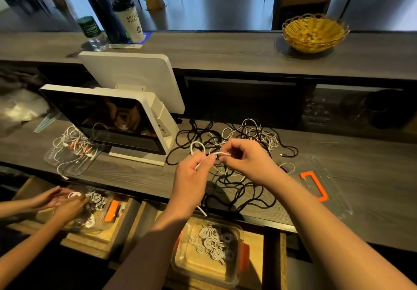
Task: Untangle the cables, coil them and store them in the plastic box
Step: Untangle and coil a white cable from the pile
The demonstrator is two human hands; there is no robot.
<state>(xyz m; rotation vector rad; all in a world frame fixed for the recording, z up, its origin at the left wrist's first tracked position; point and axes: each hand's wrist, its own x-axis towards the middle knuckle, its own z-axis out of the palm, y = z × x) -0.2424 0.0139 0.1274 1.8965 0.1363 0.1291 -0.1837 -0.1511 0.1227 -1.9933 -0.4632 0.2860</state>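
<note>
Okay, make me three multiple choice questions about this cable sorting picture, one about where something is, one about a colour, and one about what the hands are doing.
1. Where is the plastic box holding coiled cables?
A. on the upper shelf
B. in the open drawer below the counter
C. beside the basket

2. What colour is the handle of the clear lid on the counter?
A. orange
B. blue
C. green

3. What are the left hand and right hand doing?
A. resting flat
B. pinching a white cable
C. lifting the box

Answers: B, it sits under the counter edge; A, the handle is orange; B, both hands pinch the cable above the tangle.
</note>
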